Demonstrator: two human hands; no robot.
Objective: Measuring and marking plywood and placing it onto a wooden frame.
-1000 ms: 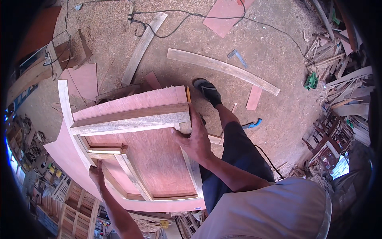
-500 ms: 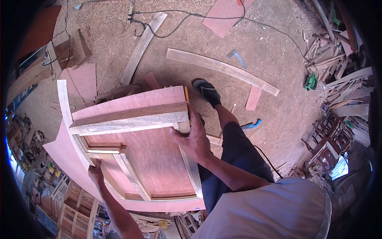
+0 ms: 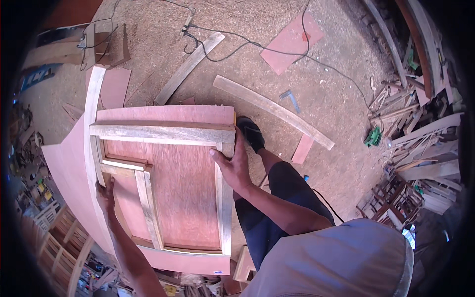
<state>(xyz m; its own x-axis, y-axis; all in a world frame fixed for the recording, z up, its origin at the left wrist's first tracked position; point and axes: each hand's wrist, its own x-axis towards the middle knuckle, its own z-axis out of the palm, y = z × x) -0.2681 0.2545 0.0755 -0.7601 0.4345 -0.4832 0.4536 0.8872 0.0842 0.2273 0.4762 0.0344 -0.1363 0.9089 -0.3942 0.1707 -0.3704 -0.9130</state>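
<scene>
A wooden frame [image 3: 163,132] of pale rails lies on a pink plywood sheet [image 3: 69,163], whose edges stick out past it at the top, left and bottom. My right hand [image 3: 236,168] wraps round the frame's right rail near its upper corner, thumb on the inner side. A sliver of something yellow [image 3: 234,119] shows at the sheet's edge just above those fingers. At the left, my left hand [image 3: 106,195] is closed round the long left rail [image 3: 92,109], below the short crosspiece [image 3: 123,170]. Its fingers are partly hidden by the wood.
Boards [image 3: 272,109] and plywood offcuts [image 3: 292,44] lie on the sawdust-covered floor. A metal square [image 3: 291,100] rests beyond one board. Black cable [image 3: 237,35] winds across the far side. Scrap wood [image 3: 430,148] is heaped at the right. My shoe [image 3: 251,133] stands close to the sheet's right edge.
The frame and sheet have turned slightly clockwise, the top rail now lying nearly level. Both hands stay on the rails. The whole view has shifted too.
</scene>
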